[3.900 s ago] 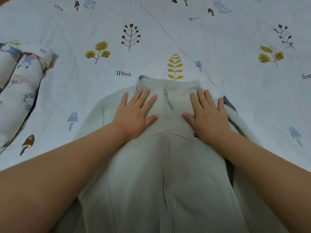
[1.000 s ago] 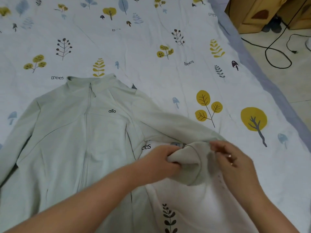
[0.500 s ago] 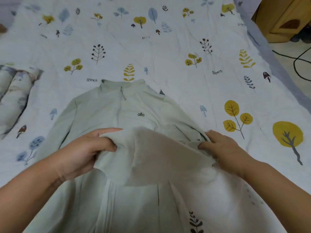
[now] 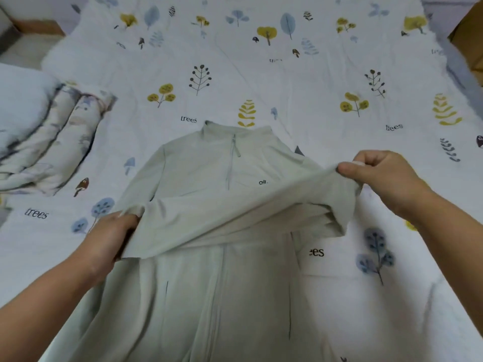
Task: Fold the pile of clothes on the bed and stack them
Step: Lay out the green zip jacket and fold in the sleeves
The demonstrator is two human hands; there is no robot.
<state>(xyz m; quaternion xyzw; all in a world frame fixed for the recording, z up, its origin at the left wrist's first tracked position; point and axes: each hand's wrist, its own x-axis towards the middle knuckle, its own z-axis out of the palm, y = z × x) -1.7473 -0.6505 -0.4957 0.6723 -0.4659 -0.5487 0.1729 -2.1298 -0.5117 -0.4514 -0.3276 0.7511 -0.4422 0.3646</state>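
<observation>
A pale green zip-up jacket point(image 4: 198, 163) lies front up on the bed, collar pointing away from me. Its right sleeve point(image 4: 235, 215) is stretched across the chest from right to left, lifted slightly off the body. My left hand point(image 4: 112, 236) grips the cuff end of that sleeve at the jacket's left side. My right hand point(image 4: 381, 173) pinches the sleeve near the shoulder, held above the sheet at the right. The sleeve hides part of the black chest logo.
The bed sheet point(image 4: 287, 82) is white with printed trees, leaves and mushrooms. A folded, patterned garment pile point(image 4: 52, 142) sits at the left beside a white pillow point(image 4: 18, 100). Wooden furniture point(image 4: 470, 35) shows past the bed's far right corner.
The sleeve has been pulled out taut across the jacket's chest. My left hand moved left and down with the cuff; my right hand rose to the right, pinching the shoulder end.
</observation>
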